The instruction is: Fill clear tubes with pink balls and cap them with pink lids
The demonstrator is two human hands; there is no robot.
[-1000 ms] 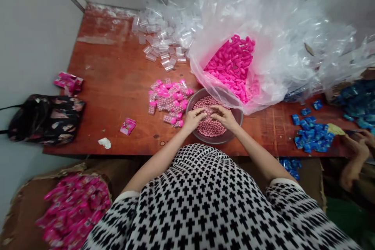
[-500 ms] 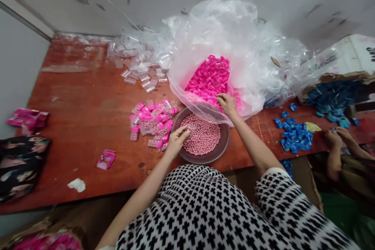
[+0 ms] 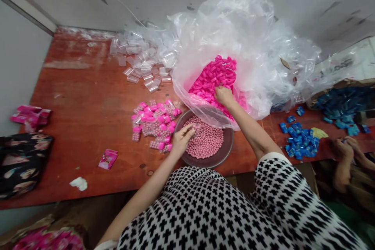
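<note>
My left hand (image 3: 182, 139) pinches a small clear container (image 3: 197, 127) with pink beads in it, over the left side of a dark bowl (image 3: 229, 150). The bowl holds many loose pink beads (image 3: 206, 142). Inside a large clear plastic bag (image 3: 187, 72), my right hand (image 3: 224, 95) has its fingers curled in a heap of bright pink caps (image 3: 215, 74); its fingertips are hidden there. Left of the bowl lies a pile of bead-filled containers with pink caps (image 3: 154, 121). Clear empty containers (image 3: 146, 72) are scattered behind that pile.
Pink packets (image 3: 108, 159) and a floral dark bag (image 3: 23, 164) lie on the left of the red-brown table (image 3: 82, 113). On the right are small blue packets (image 3: 301, 140), a white carton (image 3: 363, 56) and a co-worker's hands (image 3: 347, 148).
My right hand has reached further into the pink caps, its fingers now curled among them. My left hand still holds the container over the bowl. The view has shifted slightly.
</note>
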